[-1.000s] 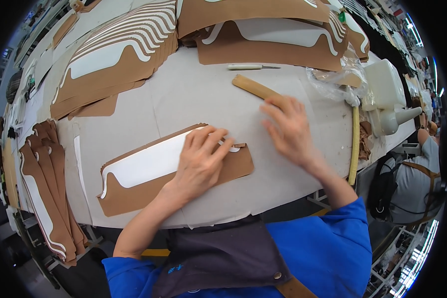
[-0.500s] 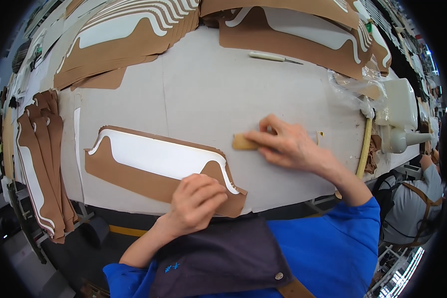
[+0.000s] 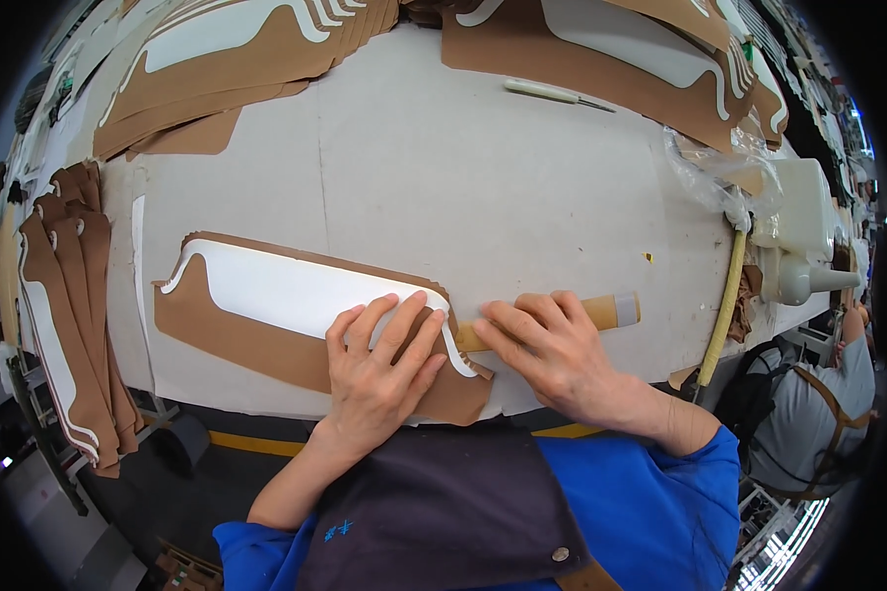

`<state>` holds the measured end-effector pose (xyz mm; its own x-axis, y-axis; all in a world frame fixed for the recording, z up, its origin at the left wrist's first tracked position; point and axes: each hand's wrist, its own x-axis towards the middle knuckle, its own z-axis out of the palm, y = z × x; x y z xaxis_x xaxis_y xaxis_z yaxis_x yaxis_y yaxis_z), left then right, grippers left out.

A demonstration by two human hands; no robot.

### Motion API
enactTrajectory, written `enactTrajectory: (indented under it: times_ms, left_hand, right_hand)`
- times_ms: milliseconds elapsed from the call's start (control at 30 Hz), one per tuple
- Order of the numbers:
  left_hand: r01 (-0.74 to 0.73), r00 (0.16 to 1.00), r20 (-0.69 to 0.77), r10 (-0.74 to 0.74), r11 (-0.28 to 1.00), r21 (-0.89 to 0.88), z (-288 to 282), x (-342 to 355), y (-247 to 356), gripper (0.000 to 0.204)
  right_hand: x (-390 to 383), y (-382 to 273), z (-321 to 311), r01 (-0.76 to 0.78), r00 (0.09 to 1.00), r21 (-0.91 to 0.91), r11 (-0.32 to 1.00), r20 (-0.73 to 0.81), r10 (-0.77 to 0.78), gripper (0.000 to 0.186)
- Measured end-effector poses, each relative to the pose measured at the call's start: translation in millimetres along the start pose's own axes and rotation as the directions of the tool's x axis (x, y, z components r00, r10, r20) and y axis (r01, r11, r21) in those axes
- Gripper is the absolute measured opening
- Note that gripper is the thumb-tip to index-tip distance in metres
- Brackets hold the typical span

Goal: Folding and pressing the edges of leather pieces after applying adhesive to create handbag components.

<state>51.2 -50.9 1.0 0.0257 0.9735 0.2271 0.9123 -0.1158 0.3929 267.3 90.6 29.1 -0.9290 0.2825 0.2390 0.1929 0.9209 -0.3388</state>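
A brown sheet piece with a white shaped layer [image 3: 266, 286] lies flat near the table's front edge. My left hand [image 3: 379, 364] rests on its right part, fingers spread over the white layer and brown border. My right hand [image 3: 552, 355] grips a flat tan stick [image 3: 606, 312] that lies low along the table, its left end at the piece's right edge by the curved white strip. The stick's right end has a grey band. My fingers hide part of the stick.
Stacked brown-and-white pieces [image 3: 217, 108] [image 3: 581, 59] line the back; more [image 3: 69, 325] lie left. A thin white-handled tool [image 3: 552, 93] lies behind. At right are a plastic bag [image 3: 705, 167], white container [image 3: 798, 207], nozzled bottle [image 3: 798, 281], yellow rod [image 3: 724, 315] and another person [image 3: 803, 424].
The piece has turned, its right end now nearer me. My left hand lies spread on it. My right hand has brought the stick toward me, down to the piece's right edge.
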Motion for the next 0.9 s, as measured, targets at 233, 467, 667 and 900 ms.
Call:
enactTrajectory:
  times_ms: [233, 467, 667, 900]
  left_hand:
    - [0.009, 1.000, -0.019, -0.009, 1.000, 0.009, 2, 1, 1, 0.049]
    - [0.017, 0.999, -0.034, -0.016, 1.000, 0.023, 4, 2, 1, 0.051]
    - [0.015, 1.000, -0.023, -0.014, 0.999, 0.036, 4, 2, 2, 0.052]
    - [0.021, 1.000, -0.011, -0.020, 0.999, 0.040, 3, 2, 3, 0.051]
  right_hand:
    - [9, 13, 6, 0.024, 1.000, -0.007, 1.000, -0.009, -0.024, 0.043]
    - [22, 29, 6, 0.086, 0.996, 0.025, 0.996, -0.005, -0.086, 0.043]
    - [33, 40, 2, 0.145, 0.988, 0.043, 0.989, 0.055, -0.147, 0.044]
    - [46, 56, 1, 0.237, 0.966, 0.092, 0.967, 0.087, -0.244, 0.036]
